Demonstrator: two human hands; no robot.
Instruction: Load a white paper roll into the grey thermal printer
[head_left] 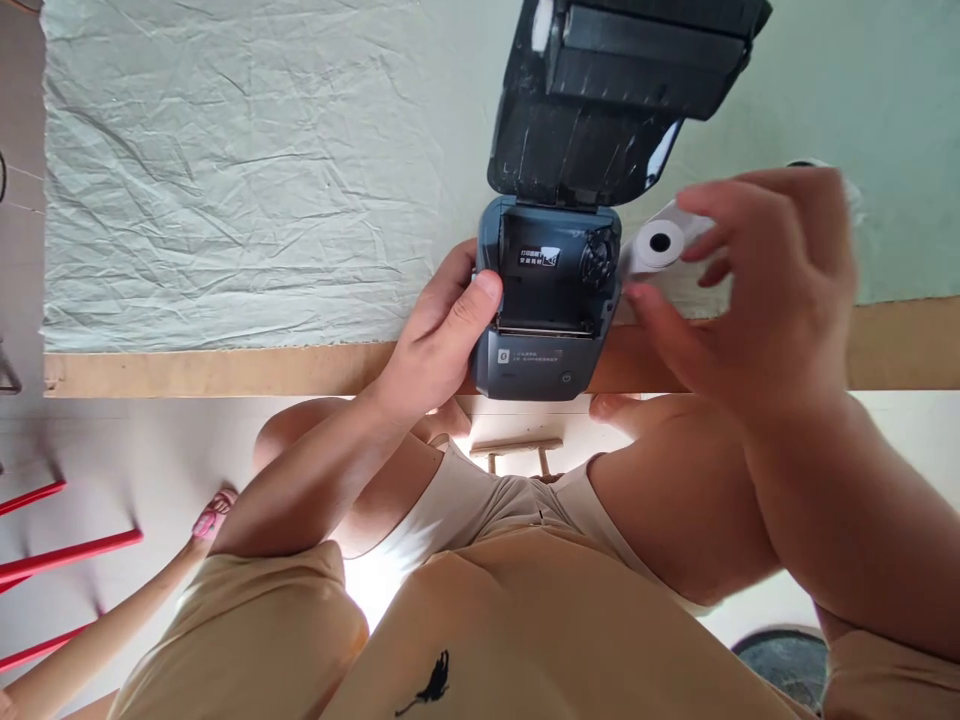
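Observation:
A dark blue-grey label printer (536, 360) sits at the table's front edge with its black lid (585, 150) swung up and back. Its compartment shows a small printed sticker and no roll. My left hand (446, 335) grips the printer's left side, the thumb over the rim. Just right of the printer lies a white paper roll (649, 250) with a dark core. My right hand (757, 280) is slightly blurred beside this roll, fingers spread and curved around its right side; whether the fingertips touch it is unclear.
A wrinkled pale green cloth (240, 180) covers the wooden table (225, 370). Behind my right hand, a white object (853, 198) is partly hidden. Red bars (71, 557) and another person's leg (120, 640) appear at the lower left, a dark round container (784, 665) at the lower right.

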